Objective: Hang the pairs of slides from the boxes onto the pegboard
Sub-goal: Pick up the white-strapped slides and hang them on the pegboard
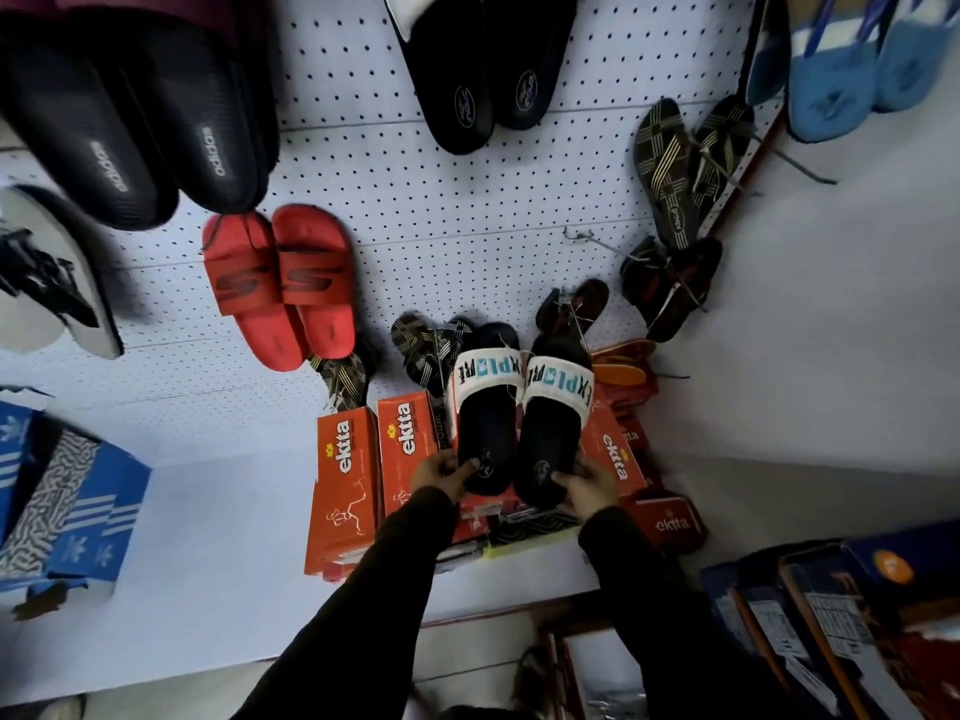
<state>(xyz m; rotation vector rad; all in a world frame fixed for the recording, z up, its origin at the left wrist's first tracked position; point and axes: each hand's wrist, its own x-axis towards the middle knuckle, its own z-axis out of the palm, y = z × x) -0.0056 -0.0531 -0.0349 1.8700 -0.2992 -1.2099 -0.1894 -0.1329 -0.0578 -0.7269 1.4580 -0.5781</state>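
Note:
I hold a pair of black slides with white "EXPLORE" straps, one in each hand, side by side above the orange boxes. My left hand grips the heel of the left slide. My right hand grips the heel of the right slide. Their toes point toward the white pegboard. Orange "ektta" boxes stand on the white shelf below the slides. A bare metal hook sticks out of the pegboard up and to the right.
Red slides, black Adidas slides, another black pair, striped flip-flops and blue ones hang on the pegboard. Blue Adidas boxes sit at left, dark boxes at lower right. A white side wall closes the right.

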